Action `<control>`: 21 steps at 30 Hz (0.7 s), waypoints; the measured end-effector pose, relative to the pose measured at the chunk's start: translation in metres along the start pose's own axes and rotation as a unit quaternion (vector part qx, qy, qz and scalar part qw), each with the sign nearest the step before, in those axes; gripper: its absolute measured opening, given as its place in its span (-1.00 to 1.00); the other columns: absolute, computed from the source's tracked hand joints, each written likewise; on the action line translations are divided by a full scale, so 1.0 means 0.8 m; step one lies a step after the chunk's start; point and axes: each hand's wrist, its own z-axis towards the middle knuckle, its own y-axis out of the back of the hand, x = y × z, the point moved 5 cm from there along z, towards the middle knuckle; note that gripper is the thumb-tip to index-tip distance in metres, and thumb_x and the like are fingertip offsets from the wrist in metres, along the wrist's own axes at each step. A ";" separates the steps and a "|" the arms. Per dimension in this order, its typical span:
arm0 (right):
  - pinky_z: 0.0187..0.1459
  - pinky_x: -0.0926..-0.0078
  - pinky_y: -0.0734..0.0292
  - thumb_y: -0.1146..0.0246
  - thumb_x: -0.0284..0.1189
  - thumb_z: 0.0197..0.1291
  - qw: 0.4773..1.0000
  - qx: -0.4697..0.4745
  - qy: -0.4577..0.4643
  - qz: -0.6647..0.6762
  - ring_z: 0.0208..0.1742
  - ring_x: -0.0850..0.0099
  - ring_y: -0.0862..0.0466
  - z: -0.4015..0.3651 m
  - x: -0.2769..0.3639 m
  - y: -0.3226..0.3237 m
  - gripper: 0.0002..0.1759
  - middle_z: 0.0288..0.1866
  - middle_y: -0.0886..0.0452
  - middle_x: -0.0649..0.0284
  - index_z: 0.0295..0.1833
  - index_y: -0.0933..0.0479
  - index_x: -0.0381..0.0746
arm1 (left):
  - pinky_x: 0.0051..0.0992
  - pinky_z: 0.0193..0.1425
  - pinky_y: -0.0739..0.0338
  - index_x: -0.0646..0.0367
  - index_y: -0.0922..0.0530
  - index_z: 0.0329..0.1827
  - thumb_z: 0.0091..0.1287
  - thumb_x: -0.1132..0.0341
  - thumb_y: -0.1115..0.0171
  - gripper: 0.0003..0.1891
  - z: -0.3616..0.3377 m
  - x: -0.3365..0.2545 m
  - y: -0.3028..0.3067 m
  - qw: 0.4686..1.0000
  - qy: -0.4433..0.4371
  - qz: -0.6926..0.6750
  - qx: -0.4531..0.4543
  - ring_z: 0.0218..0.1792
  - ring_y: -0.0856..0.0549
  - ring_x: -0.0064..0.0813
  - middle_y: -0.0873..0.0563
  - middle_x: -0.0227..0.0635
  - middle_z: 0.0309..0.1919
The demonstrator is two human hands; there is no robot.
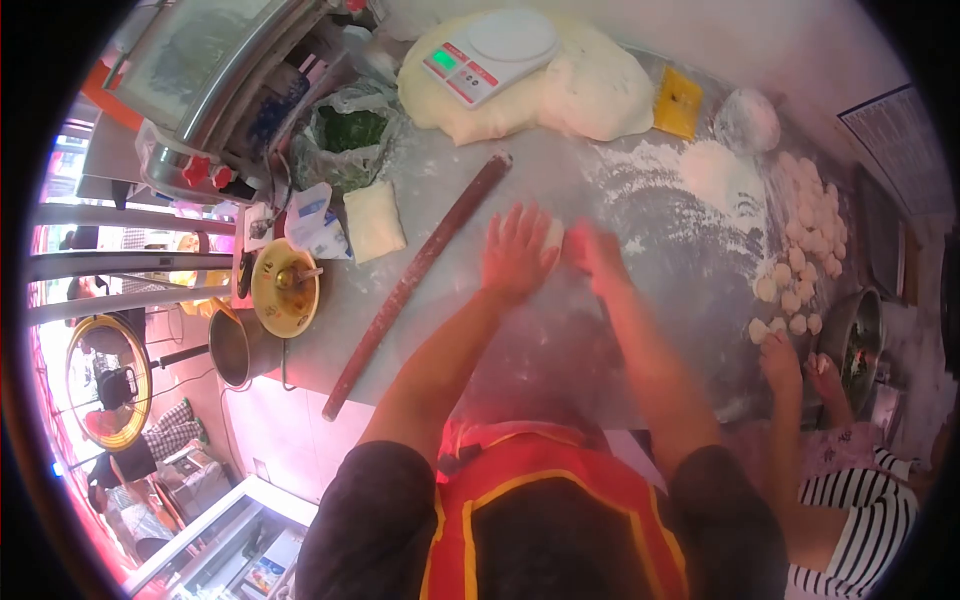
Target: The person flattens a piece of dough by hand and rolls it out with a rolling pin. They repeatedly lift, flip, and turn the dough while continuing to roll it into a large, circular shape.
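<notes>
On the grey worktop (420, 300), my left hand (519, 250) lies flat with its fingers spread. A small pale piece of dough (554, 235) shows at its right edge, partly hidden by the fingers. Just right of that piece is my right hand (594, 250), its fingers blurred and partly hidden, so what they hold cannot be made out. A long dark red rolling pin (420, 280) lies diagonally to the left of my hands. Beyond them a white scale (490, 60) with a green display rests on a large mass of dough (600, 95).
A square dough piece (375, 222), a yellow bowl (286, 290) and a bag of greens (350, 130) are at the left. White flour (715, 175) and several dough pieces (810, 210) lie at the right, near a co-worker's hands (780, 360) and a metal bowl (860, 340).
</notes>
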 end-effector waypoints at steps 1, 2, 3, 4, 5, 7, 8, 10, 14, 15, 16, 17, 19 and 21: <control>0.01 0.34 -0.63 -0.05 0.02 0.46 1.000 0.003 0.027 0.001 -0.03 0.25 -0.72 0.010 0.007 0.000 -0.35 0.01 -0.70 0.02 0.14 -0.56 -0.43 | 0.03 0.61 0.06 0.02 -0.25 0.55 0.46 -0.04 -0.03 -0.35 0.000 0.000 0.000 1.000 0.000 -0.004 -0.005 0.59 -0.14 -0.17 -0.24 -0.24 0.56; -0.01 0.34 -0.64 -0.06 0.03 0.45 0.999 0.006 0.053 0.001 -0.06 0.26 -0.73 0.022 0.012 0.000 -0.35 -0.01 -0.71 0.03 0.12 -0.58 -0.42 | 0.04 0.61 0.06 0.01 -0.25 0.55 0.45 -0.04 -0.04 -0.35 -0.001 -0.002 0.000 1.000 0.001 -0.010 -0.011 0.58 -0.14 -0.17 -0.24 -0.24 0.56; -0.04 0.35 -0.65 -0.07 0.04 0.44 0.997 0.009 0.080 0.002 -0.09 0.28 -0.74 0.033 0.018 -0.002 -0.35 -0.03 -0.72 0.05 0.10 -0.60 -0.42 | 0.04 0.61 0.06 0.01 -0.25 0.55 0.45 -0.05 -0.04 -0.34 -0.001 -0.003 0.000 1.000 0.003 -0.011 -0.010 0.58 -0.15 -0.17 -0.24 -0.24 0.56; -0.06 0.33 -0.63 -0.06 0.03 0.45 0.995 -0.001 0.086 -0.048 -0.12 0.27 -0.73 0.051 0.008 -0.007 -0.36 -0.08 -0.72 0.06 0.05 -0.61 -0.42 | 0.05 0.61 0.06 0.00 -0.25 0.55 0.45 -0.05 -0.04 -0.34 -0.002 -0.004 0.003 1.000 0.004 -0.010 -0.010 0.58 -0.15 -0.17 -0.24 -0.24 0.55; -0.08 0.31 -0.62 -0.05 0.01 0.45 0.991 -0.010 0.092 -0.098 -0.16 0.27 -0.73 0.066 -0.002 -0.017 -0.37 -0.13 -0.73 0.06 0.00 -0.63 -0.43 | 0.05 0.61 0.06 0.00 -0.25 0.56 0.45 -0.06 -0.04 -0.34 -0.001 -0.003 0.006 1.000 0.006 -0.010 -0.010 0.58 -0.15 -0.17 -0.25 -0.24 0.55; -0.09 0.31 -0.62 -0.06 0.01 0.44 0.988 -0.006 0.083 -0.134 -0.19 0.28 -0.73 0.077 -0.004 -0.026 -0.37 -0.16 -0.73 0.07 -0.02 -0.64 -0.43 | 0.08 0.60 0.09 -0.01 -0.24 0.56 0.44 -0.07 -0.05 -0.33 0.001 0.000 0.002 1.000 0.011 -0.024 -0.008 0.59 -0.13 -0.16 -0.23 -0.25 0.56; -0.08 0.32 -0.63 -0.09 0.03 0.43 0.991 0.006 0.065 -0.120 -0.18 0.28 -0.73 0.071 0.000 -0.026 -0.36 -0.14 -0.73 0.08 0.01 -0.64 -0.42 | 0.09 0.60 0.10 -0.02 -0.23 0.57 0.44 -0.07 -0.06 -0.32 -0.002 0.000 0.001 0.999 0.014 -0.033 -0.005 0.59 -0.12 -0.15 -0.23 -0.25 0.57; -0.05 0.31 -0.62 -0.13 -0.01 0.41 0.993 0.035 0.036 -0.104 -0.13 0.24 -0.74 0.050 0.013 -0.022 -0.41 -0.12 -0.73 0.04 0.03 -0.64 -0.39 | 0.06 0.61 0.10 0.01 -0.21 0.57 0.45 -0.06 -0.05 -0.32 -0.005 0.000 0.002 0.999 0.004 -0.046 -0.008 0.59 -0.12 -0.12 -0.21 -0.20 0.57; 0.00 0.27 -0.59 -0.22 -0.19 0.33 0.956 0.002 0.188 -0.224 -0.03 0.14 -0.73 0.020 0.060 -0.024 -0.59 -0.11 -0.74 -0.01 0.02 -0.65 -0.32 | -0.05 0.59 -0.05 0.10 -0.25 0.55 0.45 0.11 -0.13 -0.36 -0.024 0.041 0.000 0.959 0.083 -0.242 -0.120 0.56 -0.19 -0.03 -0.26 -0.05 0.53; 0.00 0.27 -0.59 -0.25 -0.23 0.30 0.921 -0.032 0.269 -0.278 -0.02 0.14 -0.73 0.012 0.067 -0.028 -0.62 -0.11 -0.75 0.01 0.03 -0.65 -0.30 | -0.09 0.56 -0.13 0.14 -0.28 0.52 0.43 0.17 -0.15 -0.38 -0.039 0.057 -0.007 0.949 0.146 -0.255 -0.117 0.51 -0.26 -0.01 -0.32 -0.02 0.49; 0.06 0.27 -0.58 -0.30 -0.33 0.23 0.904 -0.006 0.322 -0.282 0.03 0.13 -0.71 0.018 0.052 -0.039 -0.63 -0.02 -0.73 0.05 0.10 -0.61 -0.29 | -0.12 0.52 -0.20 0.18 -0.32 0.50 0.41 0.23 -0.17 -0.40 -0.056 0.067 -0.005 0.934 0.207 -0.267 -0.112 0.47 -0.32 0.00 -0.37 0.02 0.45; 0.09 0.26 -0.56 -0.29 -0.35 0.23 0.885 -0.005 0.363 -0.290 0.06 0.11 -0.69 0.011 0.040 -0.049 -0.63 0.01 -0.71 0.03 0.11 -0.59 -0.29 | -0.16 0.49 -0.28 0.21 -0.35 0.48 0.39 0.30 -0.20 -0.42 -0.069 0.075 0.001 0.916 0.265 -0.280 -0.107 0.43 -0.39 0.02 -0.43 0.05 0.40; 0.17 0.24 -0.51 -0.28 -0.40 0.21 0.843 -0.010 0.444 -0.304 0.12 0.08 -0.65 -0.013 0.013 -0.059 -0.62 0.06 -0.67 -0.01 0.13 -0.55 -0.28 | -0.18 0.40 -0.38 0.26 -0.40 0.41 0.34 0.37 -0.21 -0.45 -0.063 0.072 0.009 0.861 0.294 -0.406 -0.081 0.33 -0.49 0.01 -0.51 0.04 0.31; 0.20 0.23 -0.48 -0.29 -0.41 0.24 0.905 -0.034 0.323 -0.275 0.14 0.12 -0.62 -0.030 -0.037 -0.032 -0.60 0.09 -0.64 0.03 0.17 -0.51 -0.30 | -0.18 0.32 -0.45 0.30 -0.44 0.36 0.30 0.38 -0.25 -0.47 -0.059 0.068 0.007 0.850 0.284 -0.440 -0.062 0.24 -0.55 0.00 -0.57 0.03 0.23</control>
